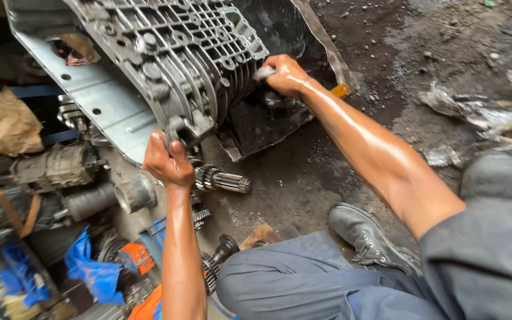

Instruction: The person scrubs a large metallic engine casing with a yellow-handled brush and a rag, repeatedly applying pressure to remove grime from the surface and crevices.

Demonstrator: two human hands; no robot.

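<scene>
Left hand (pixel 167 163) gripping gearbox casing (pixel 179 53) lower edge, right hand (pixel 285 74) pressing rag (pixel 263 72) against its fins; keep casing steadied while wiping

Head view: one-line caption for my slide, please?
Left hand grips ribbed gearbox casing; right hand presses rag to it over black tray.

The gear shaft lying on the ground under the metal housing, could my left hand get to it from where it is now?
Probably yes. The gear shaft lies uncovered just beside the left hand, though that hand grips the housing edge and must let go.
</scene>
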